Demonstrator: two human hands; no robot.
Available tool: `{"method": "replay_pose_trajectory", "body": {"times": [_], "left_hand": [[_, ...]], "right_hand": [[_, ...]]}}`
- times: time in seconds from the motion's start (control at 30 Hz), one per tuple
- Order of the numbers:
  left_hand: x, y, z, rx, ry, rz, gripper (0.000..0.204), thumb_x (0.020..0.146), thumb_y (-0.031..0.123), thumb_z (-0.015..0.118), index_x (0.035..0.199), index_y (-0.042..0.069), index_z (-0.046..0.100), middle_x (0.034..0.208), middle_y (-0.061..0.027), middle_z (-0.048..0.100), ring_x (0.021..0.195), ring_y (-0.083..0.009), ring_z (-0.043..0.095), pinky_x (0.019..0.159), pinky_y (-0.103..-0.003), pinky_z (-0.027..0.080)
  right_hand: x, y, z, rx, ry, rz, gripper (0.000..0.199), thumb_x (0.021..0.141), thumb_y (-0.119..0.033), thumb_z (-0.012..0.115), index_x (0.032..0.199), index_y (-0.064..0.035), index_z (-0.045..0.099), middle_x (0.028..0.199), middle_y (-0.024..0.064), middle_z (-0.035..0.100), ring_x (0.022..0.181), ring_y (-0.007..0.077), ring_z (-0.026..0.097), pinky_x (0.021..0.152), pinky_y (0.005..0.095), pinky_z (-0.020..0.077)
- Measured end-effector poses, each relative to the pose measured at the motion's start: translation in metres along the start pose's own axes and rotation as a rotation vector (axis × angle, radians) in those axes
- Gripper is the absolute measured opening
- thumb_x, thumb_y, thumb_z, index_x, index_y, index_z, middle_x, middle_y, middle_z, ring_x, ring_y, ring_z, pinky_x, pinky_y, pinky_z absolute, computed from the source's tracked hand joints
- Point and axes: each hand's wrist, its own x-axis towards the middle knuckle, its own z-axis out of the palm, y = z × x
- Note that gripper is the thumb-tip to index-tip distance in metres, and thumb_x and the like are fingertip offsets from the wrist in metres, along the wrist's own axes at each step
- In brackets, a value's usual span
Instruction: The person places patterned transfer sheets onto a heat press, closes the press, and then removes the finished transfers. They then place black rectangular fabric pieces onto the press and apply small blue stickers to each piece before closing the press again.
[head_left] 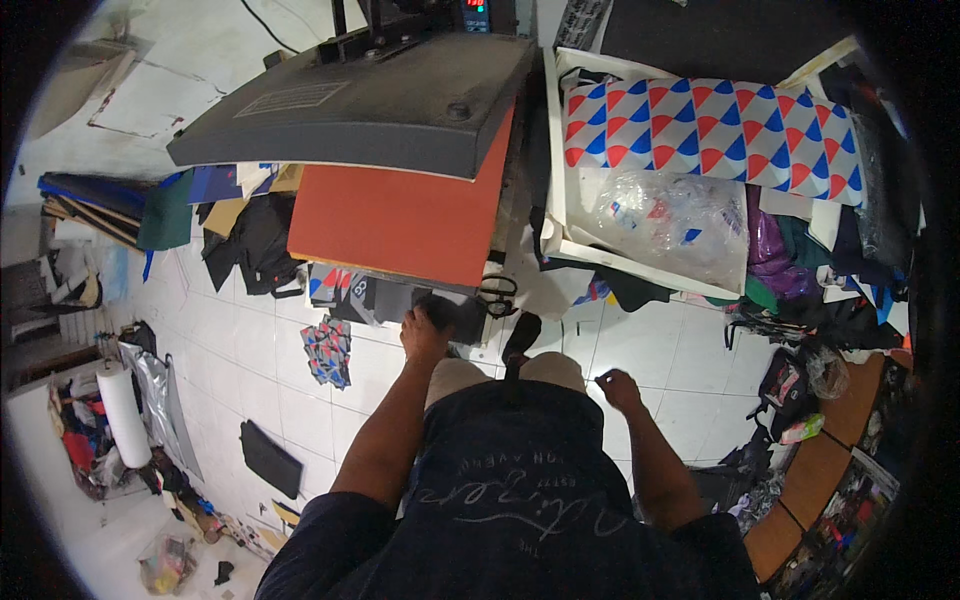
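Here the fingers of the left hand are laid on a dark piece of fabric that lies under the front edge of the heat press; whether they are curled around it or merely pressed flat on it cannot be told, since the fingertips are hidden against the dark cloth. The fingers of the right hand are drawn narrowly together, and a thin thread-like thing appears to be pinched between them, though it is too small to be made out with certainty. The right hand is held over the white tiled floor, well apart from the left.

Just beside the left hand, to its right, a pair of black-handled scissors is seen at the edge of the press. Above the dark fabric, the orange lower pad of the press is exposed, and the grey upper plate is swung out over it. A folded patterned cloth in red, blue and grey is lying on the floor to the left of the left forearm.

To the right of the press, a white tray is filled with a roll of fabric printed with red, blue and white triangles and a crumpled clear plastic bag. On the far left, a white roll is propped among clutter.
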Motion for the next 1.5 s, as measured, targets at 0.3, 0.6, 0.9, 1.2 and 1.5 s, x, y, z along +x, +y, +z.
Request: {"method": "replay_pose_trajectory", "body": {"times": [0.3,0.6,0.9,1.2,1.5], "left_hand": [[0.012,-0.023,0.012,-0.169,0.007,0.159,0.059,0.072,0.03,0.075,0.115,-0.001,0.05,0.109,-0.0221,0.059,0.106,-0.0389,0.055,0.092,-0.046,0.045],[-0.016,-0.033,-0.01,-0.693,-0.02,0.164,0.041,0.08,0.018,0.068,0.115,-0.002,0.057,0.106,-0.0186,0.066,0.099,-0.0303,0.064,0.088,-0.037,0.049],[-0.098,-0.033,-0.083,-1.192,-0.17,0.047,0.026,0.084,0.0,0.061,0.109,-0.004,0.06,0.102,-0.0093,0.067,0.095,-0.0169,0.062,0.088,-0.03,0.047],[-0.122,0.005,-0.117,-0.68,-0.048,0.731,0.037,0.06,-0.008,0.061,0.094,0.005,0.06,0.095,-0.011,0.058,0.095,-0.0318,0.058,0.084,-0.037,0.047],[-0.112,-0.02,-0.126,-0.349,0.017,0.905,0.036,0.06,-0.002,0.068,0.092,0.008,0.057,0.1,-0.0125,0.057,0.097,-0.035,0.055,0.082,-0.041,0.045]], "right_hand": [[-0.012,0.045,0.031,0.14,-0.014,0.133,0.033,0.084,-0.042,0.066,0.089,-0.0095,0.068,0.092,0.0142,0.068,0.087,0.0309,0.065,0.077,0.0404,0.0525],[0.02,-0.013,-0.002,0.174,0.016,0.02,0.039,0.084,-0.039,0.064,0.095,-0.0015,0.067,0.076,0.0121,0.067,0.064,0.0194,0.064,0.063,0.0354,0.0502],[0.022,-0.103,-0.013,0.21,-0.053,-0.29,0.041,0.088,-0.039,0.062,0.099,-0.0006,0.065,0.086,0.0133,0.067,0.076,0.0227,0.064,0.071,0.0343,0.0498],[-0.005,-0.256,-0.049,0.788,-0.932,0.088,0.05,0.092,-0.054,0.05,0.106,-0.0078,0.065,0.086,0.0031,0.067,0.07,0.0132,0.061,0.056,0.0254,0.0399],[-0.037,-0.29,-0.007,0.934,-0.841,0.092,0.053,0.086,-0.037,0.068,0.128,-0.01,0.051,0.123,0.0082,0.054,0.109,0.0197,0.052,0.078,0.034,0.0477]]}}
